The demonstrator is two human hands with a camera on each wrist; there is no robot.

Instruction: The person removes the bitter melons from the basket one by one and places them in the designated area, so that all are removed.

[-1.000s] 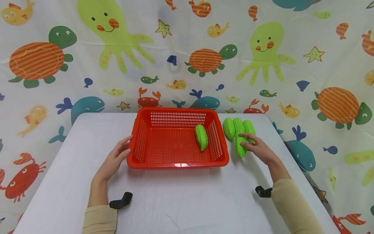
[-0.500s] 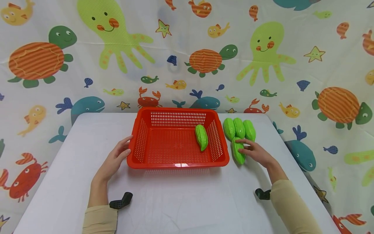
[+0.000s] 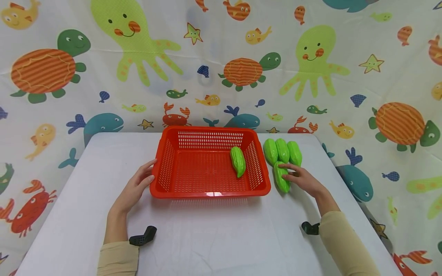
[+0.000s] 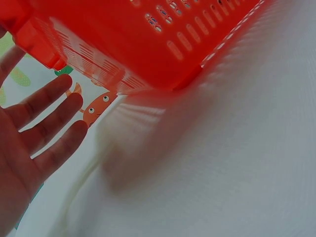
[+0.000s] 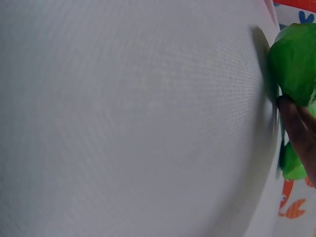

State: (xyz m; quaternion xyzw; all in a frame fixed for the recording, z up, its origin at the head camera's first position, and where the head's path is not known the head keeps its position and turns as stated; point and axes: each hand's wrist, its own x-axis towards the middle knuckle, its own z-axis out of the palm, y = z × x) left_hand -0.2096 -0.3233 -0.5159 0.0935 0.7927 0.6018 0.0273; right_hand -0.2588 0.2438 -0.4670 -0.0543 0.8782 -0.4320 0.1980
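While left hand (image 3: 132, 189) rests open, right hand (image 3: 304, 180) seemingly pinching gourd (image 3: 281, 178)

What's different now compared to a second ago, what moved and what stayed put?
The right hand drew the nearest green gourd slightly toward the person and the red basket, its fingers now wrapped over it. The left hand stayed against the basket's left rim, and the gourd in the basket and the three gourds behind did not move.

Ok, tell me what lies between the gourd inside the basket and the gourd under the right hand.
Only the basket's right wall, in the head view. The gourd in the basket lies against it; the gourd outside lies beyond it.
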